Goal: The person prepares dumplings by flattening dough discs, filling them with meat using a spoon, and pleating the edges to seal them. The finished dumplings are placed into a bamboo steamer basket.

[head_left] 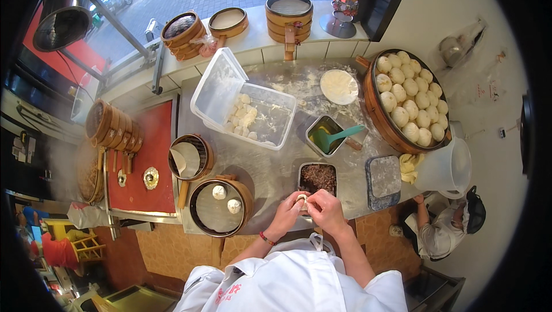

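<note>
At the table's near edge my left hand (286, 213) cups a small dough bun (302, 199), its fingers curled round it. My right hand (326, 211) meets it from the other side, fingertips pinched at the bun's rim; the fingers hide much of the bun. Just beyond both hands stands a metal tin of dark minced filling (318, 177). Left of them, a round bamboo steamer (248, 200) holds two pleated white buns, a nearer bun (234, 205) and a farther bun (219, 192).
A clear plastic box (282, 131) with dough pieces stands beyond, its lid tilted up. Right of it are an oil tin (313, 131) with a green spatula (345, 132) and a large bun-filled steamer (374, 114). Stacked steamers (112, 131) stand left. A person (443, 228) is at right.
</note>
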Tool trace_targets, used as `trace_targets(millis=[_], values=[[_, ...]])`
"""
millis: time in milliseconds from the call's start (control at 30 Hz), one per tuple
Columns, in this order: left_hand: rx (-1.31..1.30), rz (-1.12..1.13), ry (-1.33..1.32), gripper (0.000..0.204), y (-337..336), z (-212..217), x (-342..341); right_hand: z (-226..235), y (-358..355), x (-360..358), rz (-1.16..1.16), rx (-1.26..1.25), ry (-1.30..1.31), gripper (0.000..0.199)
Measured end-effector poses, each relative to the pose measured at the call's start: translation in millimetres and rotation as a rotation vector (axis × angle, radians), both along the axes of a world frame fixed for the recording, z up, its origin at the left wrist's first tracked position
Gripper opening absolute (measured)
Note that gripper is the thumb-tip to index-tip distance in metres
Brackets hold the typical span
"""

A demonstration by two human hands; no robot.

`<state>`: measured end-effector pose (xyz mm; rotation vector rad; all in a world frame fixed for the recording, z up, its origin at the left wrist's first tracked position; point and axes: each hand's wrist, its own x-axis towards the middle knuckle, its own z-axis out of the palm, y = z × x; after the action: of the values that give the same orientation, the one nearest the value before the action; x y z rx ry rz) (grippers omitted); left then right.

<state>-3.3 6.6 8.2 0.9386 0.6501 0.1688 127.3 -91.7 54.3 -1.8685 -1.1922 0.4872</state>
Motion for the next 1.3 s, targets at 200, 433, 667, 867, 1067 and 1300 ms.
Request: trace_targets(millis=[200, 433, 667, 867, 1067, 1300], values=[[0.005, -0.119, -0.013, 0.031, 13, -10, -4, 12, 6, 3, 0.009, -0.036, 0.064, 0.007], [0.065, 0.095, 0.003, 0.034, 5, -3, -1, 6, 6, 2, -0.016, -0.044, 0.044, 0.006], [0.553, 0.132, 0.107, 0.030, -2, -13, 2, -2, 10, 2, 0.057, 0.039, -0.201, 0.011], [0.742, 0.091, 0.125, 0.032, 4, 0, 3, 6, 19, 1, 0.040, 0.023, -0.181, 0.007], [0.810, 0.052, 0.107, 0.034, 7, 4, 4, -1, 18, 4, 0.107, 0.041, -0.254, 0.007], [-0.329, 0.212, -0.256, 0.052, 21, 4, 1, 6, 23, -16, -0.175, 0.086, 0.513, 0.011]])
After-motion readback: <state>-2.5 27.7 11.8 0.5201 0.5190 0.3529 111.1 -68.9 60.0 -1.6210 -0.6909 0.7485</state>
